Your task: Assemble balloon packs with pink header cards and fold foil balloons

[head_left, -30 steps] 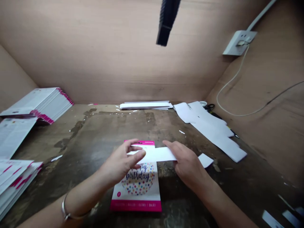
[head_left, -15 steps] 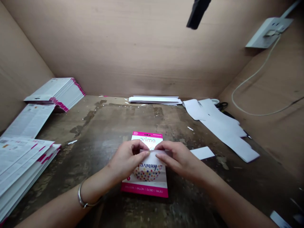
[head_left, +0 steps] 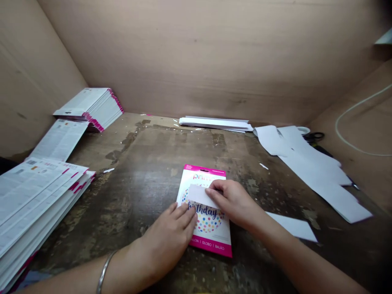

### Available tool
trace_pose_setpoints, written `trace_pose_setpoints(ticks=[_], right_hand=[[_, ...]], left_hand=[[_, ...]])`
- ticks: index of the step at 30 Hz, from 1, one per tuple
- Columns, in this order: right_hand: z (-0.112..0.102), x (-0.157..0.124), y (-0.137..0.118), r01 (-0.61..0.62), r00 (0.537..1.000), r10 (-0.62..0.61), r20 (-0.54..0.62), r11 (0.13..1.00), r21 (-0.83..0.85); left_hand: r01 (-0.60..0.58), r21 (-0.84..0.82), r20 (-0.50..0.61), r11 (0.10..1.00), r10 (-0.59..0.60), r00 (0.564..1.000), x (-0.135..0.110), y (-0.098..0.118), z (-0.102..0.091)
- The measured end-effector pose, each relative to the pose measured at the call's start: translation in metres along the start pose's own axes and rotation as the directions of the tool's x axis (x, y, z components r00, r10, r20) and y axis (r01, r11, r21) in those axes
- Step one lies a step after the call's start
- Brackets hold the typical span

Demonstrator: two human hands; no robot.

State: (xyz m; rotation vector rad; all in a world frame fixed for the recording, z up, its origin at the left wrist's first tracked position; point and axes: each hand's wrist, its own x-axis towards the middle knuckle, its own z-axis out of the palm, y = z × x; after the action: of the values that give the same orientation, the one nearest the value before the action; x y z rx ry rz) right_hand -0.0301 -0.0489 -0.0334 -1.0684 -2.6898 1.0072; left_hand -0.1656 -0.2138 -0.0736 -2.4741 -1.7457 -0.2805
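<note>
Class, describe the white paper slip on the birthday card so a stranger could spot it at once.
On the worn wooden workbench, find the pink-edged birthday balloon card. The white paper slip lies across its upper half, under the right hand. Unlike the loose white sheets further right, it covers part of the card's print.

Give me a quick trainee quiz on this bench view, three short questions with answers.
1. True or false: the right hand touches the white paper strip, which lies on the balloon package.
2. Which wrist wears the metal bangle? A left, B right, C neither.
3. Fill in: the large word printed just below the strip reads ____.

Key: 1 true; 2 A; 3 birthday.
</note>
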Motion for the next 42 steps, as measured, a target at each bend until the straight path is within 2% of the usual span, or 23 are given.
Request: trace_pose_setpoints(ticks=[3, 7, 13, 18, 22, 31, 36, 42], right_hand=[[0.008, 0.006, -0.01, -0.007, 1.0, 0.008, 0.005, 0.994, -0.112], [0.014, 0.01, -0.013, -0.022, 1.0, 0.023, 0.01, 0.99, -0.141], [0.017, 0.01, -0.007, -0.037, 0.999, 0.038, 0.006, 0.99, -0.137], [0.019, 0.01, -0.004, -0.018, 1.0, 0.019, 0.01, 0.994, -0.111], [0.021, 0.01, -0.002, 0.007, 1.0, -0.006, 0.008, 0.994, -0.109], [0.02, 0.01, 0.002, 0.023, 1.0, -0.024, -0.001, 0.996, -0.087], [0.022, 0.009, -0.003, 0.038, 0.999, -0.034, 0.026, 0.988, -0.148], [0.025, 0.008, -0.005, 0.018, 1.0, -0.016, 0.011, 0.979, -0.205]], left_hand=[[0.013, 0.014, -0.024, 1.0, -0.013, 1.0, 0.002, 0.002, 0.003], [0.045, -0.022, -0.01, 0.999, -0.045, 0.999, -0.001, 0.005, 0.005], [0.18, -0.062, -0.007, 0.982, -0.181, 0.984, -0.008, 0.007, 0.009], [0.221, -0.009, 0.022, 0.975, -0.22, 0.975, -0.008, 0.009, 0.008], [0.206, 0.01, 0.028, 0.978, -0.207, 0.978, -0.009, 0.009, 0.011], [0.255, 0.017, -0.07, 0.967, -0.253, 0.965, -0.011, 0.008, 0.008], [0.255, 0.107, -0.142, 0.961, -0.239, 0.96, -0.008, 0.009, 0.009], [0.26, 0.094, -0.025, 0.961, -0.259, 0.966, -0.011, 0.011, 0.017]])
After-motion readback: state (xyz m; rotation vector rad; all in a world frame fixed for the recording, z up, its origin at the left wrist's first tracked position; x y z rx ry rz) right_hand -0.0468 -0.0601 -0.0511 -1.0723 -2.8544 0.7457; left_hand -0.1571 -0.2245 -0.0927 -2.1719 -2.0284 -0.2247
